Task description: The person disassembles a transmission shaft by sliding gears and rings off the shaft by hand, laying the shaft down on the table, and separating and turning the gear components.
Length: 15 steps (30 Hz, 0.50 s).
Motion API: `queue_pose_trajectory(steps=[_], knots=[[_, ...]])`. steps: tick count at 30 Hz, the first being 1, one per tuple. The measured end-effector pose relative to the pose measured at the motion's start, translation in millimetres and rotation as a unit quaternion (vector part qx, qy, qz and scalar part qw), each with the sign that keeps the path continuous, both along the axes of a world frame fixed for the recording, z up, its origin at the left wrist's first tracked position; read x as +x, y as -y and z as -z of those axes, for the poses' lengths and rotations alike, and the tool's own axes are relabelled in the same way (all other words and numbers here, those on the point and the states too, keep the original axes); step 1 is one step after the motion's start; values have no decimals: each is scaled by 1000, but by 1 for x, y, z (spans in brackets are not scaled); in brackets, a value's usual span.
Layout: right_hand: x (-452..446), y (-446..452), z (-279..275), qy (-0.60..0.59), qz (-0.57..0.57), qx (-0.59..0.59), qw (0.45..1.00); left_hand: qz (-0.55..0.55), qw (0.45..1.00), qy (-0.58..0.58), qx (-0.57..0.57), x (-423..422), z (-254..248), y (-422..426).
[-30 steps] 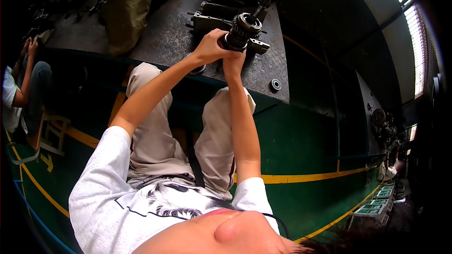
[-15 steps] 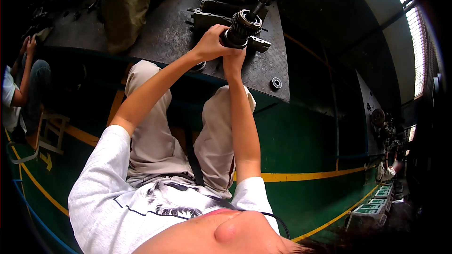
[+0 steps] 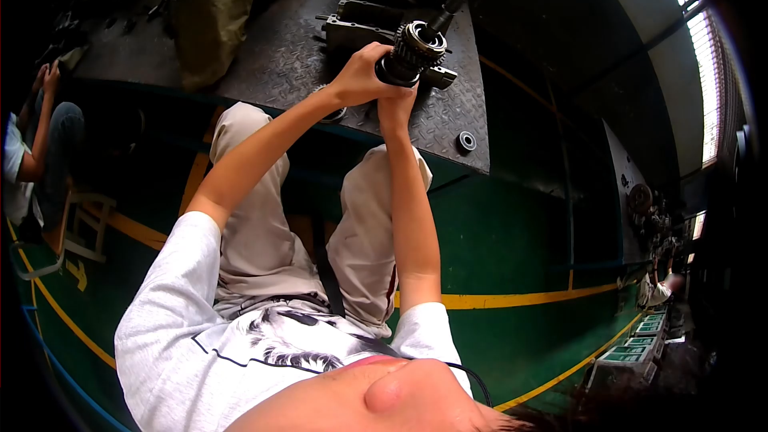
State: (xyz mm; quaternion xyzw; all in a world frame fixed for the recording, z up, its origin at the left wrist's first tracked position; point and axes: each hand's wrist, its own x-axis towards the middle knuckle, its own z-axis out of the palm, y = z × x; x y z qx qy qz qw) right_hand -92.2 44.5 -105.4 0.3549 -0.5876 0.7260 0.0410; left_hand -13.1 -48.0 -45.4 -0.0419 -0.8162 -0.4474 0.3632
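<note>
A dark gear shaft (image 3: 418, 46) with stacked toothed gears and a bright ring is held tilted over the metal bench. My left hand (image 3: 362, 76) wraps its fingers around the near end of the gear stack from the left. From below, my right hand (image 3: 397, 104) grips the same end; its fingers are mostly hidden behind the part. The narrow end of the shaft points away to the upper right. Just beyond my hands lies an open metal housing (image 3: 348, 30), partly covered by the gears. A toothed ring (image 3: 333, 114) shows partly beneath my left forearm.
A small round bearing (image 3: 466, 142) lies near the right corner of the tread-plate bench (image 3: 280, 56). An olive cloth (image 3: 214, 24) hangs over the front edge. Another person (image 3: 32, 152) sits at the far left beside a chair frame (image 3: 84, 224).
The view has shifted very slightly. Both hands keep their grip on the gear shaft, with barely any visible movement.
</note>
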Motion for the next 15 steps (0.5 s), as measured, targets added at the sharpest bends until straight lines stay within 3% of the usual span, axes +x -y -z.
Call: queue_pose_trajectory(steps=[7,9,15], knots=[[5,1,0,2,22,-8,1000,-15,997,-71,3,0,6,-3],[1,3,2,-55,42,20,997,-47,994,-96,-14,-1,9,-5],[5,4,-3,18,-27,-28,999,2,1000,3,28,2,6,4]])
